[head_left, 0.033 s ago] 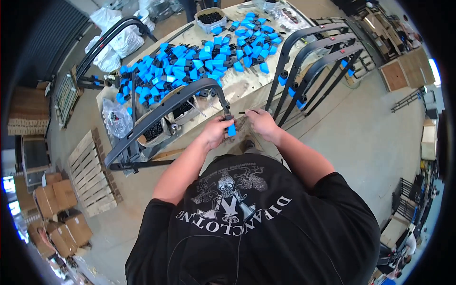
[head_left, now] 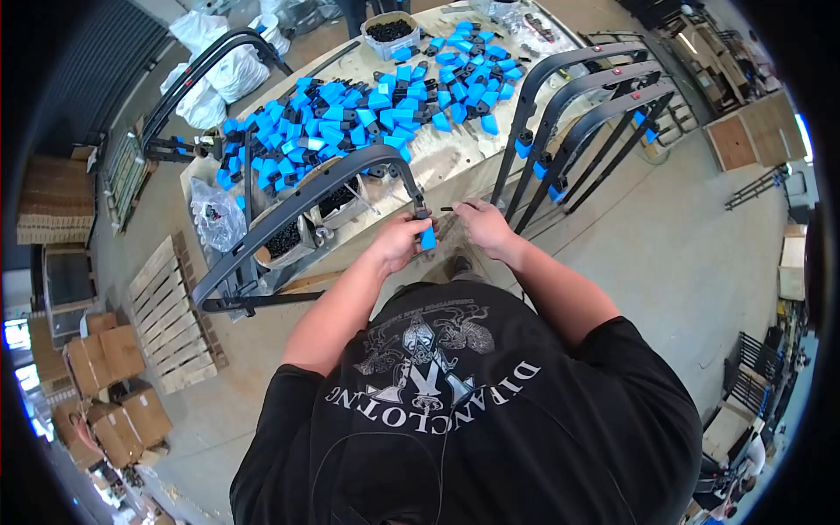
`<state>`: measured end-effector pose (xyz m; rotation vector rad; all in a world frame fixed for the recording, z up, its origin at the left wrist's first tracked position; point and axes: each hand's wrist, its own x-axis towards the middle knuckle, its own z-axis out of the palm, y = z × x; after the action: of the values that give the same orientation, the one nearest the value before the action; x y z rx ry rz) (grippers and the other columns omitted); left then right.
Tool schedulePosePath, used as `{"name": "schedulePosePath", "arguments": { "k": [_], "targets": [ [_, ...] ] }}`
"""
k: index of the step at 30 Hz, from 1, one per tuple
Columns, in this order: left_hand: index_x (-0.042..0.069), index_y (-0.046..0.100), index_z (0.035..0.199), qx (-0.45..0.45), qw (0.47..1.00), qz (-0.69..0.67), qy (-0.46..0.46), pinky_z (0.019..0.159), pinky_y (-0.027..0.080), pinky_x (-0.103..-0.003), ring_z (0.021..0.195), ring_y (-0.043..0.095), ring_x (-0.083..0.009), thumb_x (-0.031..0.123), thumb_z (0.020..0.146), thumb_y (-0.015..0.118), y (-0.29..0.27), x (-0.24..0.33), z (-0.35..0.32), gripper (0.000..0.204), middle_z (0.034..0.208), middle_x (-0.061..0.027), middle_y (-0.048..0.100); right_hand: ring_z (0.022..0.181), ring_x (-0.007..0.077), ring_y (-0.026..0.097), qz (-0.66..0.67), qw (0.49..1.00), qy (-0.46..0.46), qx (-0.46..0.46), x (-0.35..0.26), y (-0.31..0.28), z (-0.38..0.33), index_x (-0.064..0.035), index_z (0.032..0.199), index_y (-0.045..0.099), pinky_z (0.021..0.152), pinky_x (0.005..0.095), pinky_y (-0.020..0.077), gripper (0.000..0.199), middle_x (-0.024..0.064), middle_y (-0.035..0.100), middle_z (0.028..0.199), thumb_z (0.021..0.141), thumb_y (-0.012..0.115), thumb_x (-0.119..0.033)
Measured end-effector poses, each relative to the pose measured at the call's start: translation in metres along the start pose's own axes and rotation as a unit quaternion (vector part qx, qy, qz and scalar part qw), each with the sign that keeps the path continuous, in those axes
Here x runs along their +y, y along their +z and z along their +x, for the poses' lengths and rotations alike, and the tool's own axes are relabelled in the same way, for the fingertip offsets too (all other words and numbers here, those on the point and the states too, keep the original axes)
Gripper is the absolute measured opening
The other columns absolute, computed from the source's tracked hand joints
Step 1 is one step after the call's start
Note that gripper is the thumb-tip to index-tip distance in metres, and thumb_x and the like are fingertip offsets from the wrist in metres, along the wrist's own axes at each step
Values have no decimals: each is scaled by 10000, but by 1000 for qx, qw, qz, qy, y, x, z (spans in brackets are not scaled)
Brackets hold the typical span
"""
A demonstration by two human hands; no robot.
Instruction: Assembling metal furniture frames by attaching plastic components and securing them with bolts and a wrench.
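Barely any movement since the earlier frame: scenery sits a touch further right in view, likely a small head shift; hands and parts match. Left hand [head_left: 401, 241] is closed around a blue end piece [head_left: 428, 237] at the tip of the short leg of a dark curved frame [head_left: 325, 185], just off the bench's [head_left: 444, 159] near edge. Right hand [head_left: 484, 227] pinches a slim dark piece [head_left: 447, 209] between thumb and fingers, its tip pointing left at the leg, near but apart. Can't tell what the slim piece is, or whether the blue piece is seated. Handling, my read: blue piece looks like light, rigid moulded plastic; smooth faces could slip a bit, not fragile, scuffing the likelier harm. Best hold is across its flat sides, thumb opposite fingers, keeping clear of the black joint area. Frame looks stiff and longer than it is heavy; it'd swing if steered from one end, so take the leg just above the joint and let the far-left span find support. Slim piece is small and easy to drop; pinch mid-length, tip exposed. Similar blue pieces [head_left: 332, 116] lie heaped across the bench's far side; three more frames [head_left: 615, 106] stand right.
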<state>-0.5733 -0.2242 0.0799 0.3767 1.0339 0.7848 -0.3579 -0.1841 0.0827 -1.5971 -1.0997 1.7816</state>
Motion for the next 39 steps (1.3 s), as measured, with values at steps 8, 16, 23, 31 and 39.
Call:
{"name": "schedulePosePath", "arguments": {
  "k": [8, 16, 23, 31, 39],
  "targets": [
    [37, 579, 1207, 65, 995, -69, 37, 957, 512, -456, 1110, 620, -245, 83, 939, 617, 29, -4, 15, 274, 1156, -98, 649, 749, 156, 576, -60, 992, 12, -114, -9, -42, 39, 25, 1124, 692, 685, 318, 473, 391, 80, 678, 875, 954, 630, -322],
    [20, 580, 1232, 107, 989, -92, 51, 991, 500, -483, 1132, 624, -275, 79, 938, 593, 24, -2, 20, 300, 1189, -133, 642, 868, 191, 628, -66, 983, -3, -173, -32, -16, 64, 25, 1141, 687, 773, 359, 500, 416, 122, 699, 984, 952, 621, -340],
    [2, 602, 1226, 104, 993, -57, 12, 938, 523, -448, 1100, 631, -256, 71, 927, 592, 30, -10, 17, 307, 1152, -120, 661, 1018, 199, 616, -100, 976, -29, -192, -35, -1, 82, 36, 1183, 664, 914, 337, 474, 415, 135, 694, 1100, 963, 625, -313],
    [-16, 608, 1209, 108, 994, -30, 14, 938, 514, -456, 1122, 629, -272, 54, 920, 603, 21, 10, 26, 298, 1152, -137, 659, 864, 205, 618, -105, 972, -82, -193, -30, 1, 88, 19, 1117, 682, 765, 363, 489, 399, 137, 685, 962, 953, 620, -340],
    [-20, 604, 1248, 107, 988, -99, 58, 952, 498, -408, 1071, 635, -249, 75, 932, 619, 18, -3, 36, 330, 1150, -125, 668, 816, 244, 685, -252, 923, -237, -166, -28, -1, 92, 46, 1119, 665, 746, 407, 534, 412, 165, 711, 923, 976, 591, -333]
  ]
}}
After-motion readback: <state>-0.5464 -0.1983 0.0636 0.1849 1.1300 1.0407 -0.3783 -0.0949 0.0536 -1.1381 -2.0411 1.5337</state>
